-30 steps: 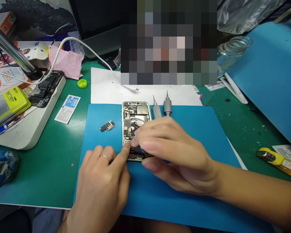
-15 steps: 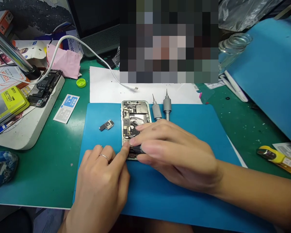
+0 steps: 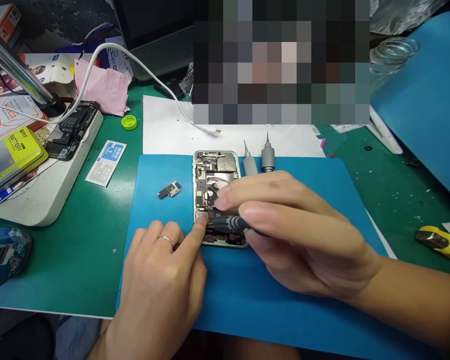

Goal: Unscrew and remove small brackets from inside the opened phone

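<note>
An opened smartphone (image 3: 202,185) lies on the blue mat, its circuit board and inner parts exposed. The index finger of my left hand (image 3: 165,265) is stretched out and presses the phone's lower left edge, while its other fingers are loosely curled. Between the thumb and fingers of my right hand (image 3: 303,235) is a dark, ribbed screwdriver (image 3: 228,223), held low over the bottom of the phone. Its tip is too small to make out. Left of the phone rests a small dark metal-and-black part (image 3: 169,190). Two grey screwdrivers (image 3: 267,157) lie just beyond my right hand, partly hidden.
The blue mat (image 3: 285,315) covers the middle of the green table (image 3: 75,250). White paper (image 3: 165,130) and a white cable (image 3: 135,62) are behind. Boxes and another opened phone (image 3: 73,130) stand at left. At right are a yellow cutter (image 3: 437,240) and a glass jar (image 3: 393,55).
My right hand has drawn a little to the right, away from my left fingertip, and more of the screwdriver shows. My left finger stays on the phone. The whole view has shifted slightly.
</note>
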Tool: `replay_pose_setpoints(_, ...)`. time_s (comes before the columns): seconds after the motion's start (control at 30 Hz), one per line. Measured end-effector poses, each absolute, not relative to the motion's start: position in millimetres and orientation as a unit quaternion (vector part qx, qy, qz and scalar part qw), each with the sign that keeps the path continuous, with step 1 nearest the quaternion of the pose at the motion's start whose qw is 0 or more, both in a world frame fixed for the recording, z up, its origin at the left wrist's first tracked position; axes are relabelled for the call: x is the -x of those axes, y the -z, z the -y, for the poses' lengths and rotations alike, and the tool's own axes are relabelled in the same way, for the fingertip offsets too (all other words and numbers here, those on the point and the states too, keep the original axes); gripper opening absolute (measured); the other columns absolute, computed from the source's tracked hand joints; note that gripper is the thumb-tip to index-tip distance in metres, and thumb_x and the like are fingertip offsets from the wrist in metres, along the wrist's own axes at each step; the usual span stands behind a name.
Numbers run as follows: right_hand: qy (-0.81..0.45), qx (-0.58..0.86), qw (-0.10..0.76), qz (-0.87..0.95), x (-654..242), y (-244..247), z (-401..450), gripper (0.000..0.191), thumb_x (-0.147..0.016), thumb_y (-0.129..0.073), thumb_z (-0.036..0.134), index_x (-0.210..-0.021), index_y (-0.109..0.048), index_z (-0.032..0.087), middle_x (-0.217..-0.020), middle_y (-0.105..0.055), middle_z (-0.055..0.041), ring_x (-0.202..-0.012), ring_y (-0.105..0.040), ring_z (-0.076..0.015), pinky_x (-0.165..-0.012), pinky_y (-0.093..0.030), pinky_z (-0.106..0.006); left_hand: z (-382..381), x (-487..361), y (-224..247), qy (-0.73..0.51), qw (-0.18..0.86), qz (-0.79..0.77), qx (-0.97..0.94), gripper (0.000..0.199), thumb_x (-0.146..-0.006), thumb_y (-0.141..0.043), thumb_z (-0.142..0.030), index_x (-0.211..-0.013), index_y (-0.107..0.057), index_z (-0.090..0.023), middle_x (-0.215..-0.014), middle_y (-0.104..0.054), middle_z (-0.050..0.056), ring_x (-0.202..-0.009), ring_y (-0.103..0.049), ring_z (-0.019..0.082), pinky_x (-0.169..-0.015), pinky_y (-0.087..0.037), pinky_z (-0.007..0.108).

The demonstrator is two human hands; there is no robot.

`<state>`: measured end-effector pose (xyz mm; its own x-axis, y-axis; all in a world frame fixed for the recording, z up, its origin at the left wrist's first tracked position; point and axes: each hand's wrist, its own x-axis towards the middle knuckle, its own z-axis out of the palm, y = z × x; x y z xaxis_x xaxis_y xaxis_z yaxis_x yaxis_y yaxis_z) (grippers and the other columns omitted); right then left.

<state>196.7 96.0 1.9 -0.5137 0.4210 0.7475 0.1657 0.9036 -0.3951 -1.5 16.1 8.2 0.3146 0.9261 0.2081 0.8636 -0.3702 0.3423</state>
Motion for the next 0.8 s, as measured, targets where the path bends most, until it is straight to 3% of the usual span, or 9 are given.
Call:
replay_pose_setpoints(0.1,-0.146,0.16,0.463,0.859,-197,-1,-95,0.034,-0.098,-0.052,0.0,-0.126,-0.062,0.016,-0.119,-0.075,-0.0105,-0.114,-0.071,-0.0172,-0.1,-0.062,-0.039,-16,1,-8,-0.187,0.084,-0.552,-0.808,0.039,-0.103,-0.052,-0.01,-0.137,-0.068,-0.019,-0.083,-0.058,0.002,-0.077,-0.043,0.023,-0.068,-0.029,0.038)
replay_pose_setpoints(0.23,-0.114,0.214,0.503,0.829,-193,3,-94,0.017,-0.105,-0.055,0.014,-0.114,-0.068,0.019,-0.096,-0.07,-0.0052,-0.093,-0.068,-0.0162,-0.083,-0.06,-0.037,-17,1,-7,-0.188,0.088,-0.552,-0.808,0.038,-0.104,-0.051,-0.011,-0.137,-0.068,-0.019,-0.084,-0.06,0.002,-0.077,-0.042,0.023,-0.067,-0.028,0.039)
replay_pose_setpoints(0.4,-0.118,0.165,0.515,0.833,-187,6,-94,0.027,-0.1,-0.05,0.0,-0.115,-0.067,0.014,-0.109,-0.075,-0.0081,-0.106,-0.073,-0.0166,-0.095,-0.061,-0.037,-17,1,-8,-0.187,0.088,-0.553,-0.807,0.038,-0.103,-0.052,-0.011,-0.137,-0.068,-0.02,-0.084,-0.06,0.002,-0.077,-0.043,0.022,-0.067,-0.028,0.038)
replay_pose_setpoints(0.57,-0.106,0.215,0.522,0.819,-187,8,-93,0.02,-0.104,-0.055,0.009,-0.112,-0.07,0.018,-0.098,-0.075,-0.0068,-0.096,-0.071,-0.0181,-0.084,-0.06,-0.038,-17,1,-8,-0.192,0.079,-0.549,-0.81,0.038,-0.103,-0.052,-0.012,-0.137,-0.068,-0.019,-0.082,-0.059,0.002,-0.076,-0.042,0.023,-0.066,-0.027,0.038)
replay_pose_setpoints(0.7,-0.137,0.158,0.487,0.848,-193,3,-96,0.025,-0.099,-0.052,0.001,-0.117,-0.066,0.013,-0.114,-0.075,-0.0099,-0.112,-0.071,-0.0158,-0.1,-0.06,-0.038,-17,1,-7,-0.186,0.086,-0.551,-0.809,0.038,-0.103,-0.052,-0.012,-0.137,-0.068,-0.019,-0.085,-0.061,0.002,-0.077,-0.043,0.022,-0.067,-0.028,0.038)
replay_pose_setpoints(0.8,-0.167,0.148,0.465,0.857,-196,-2,-98,0.029,-0.098,-0.051,-0.003,-0.12,-0.063,0.013,-0.117,-0.077,-0.0105,-0.113,-0.072,-0.0129,-0.103,-0.06,-0.035,-17,1,-8,-0.188,0.082,-0.55,-0.81,0.038,-0.103,-0.052,-0.011,-0.137,-0.068,-0.019,-0.085,-0.061,0.002,-0.077,-0.043,0.022,-0.068,-0.028,0.038)
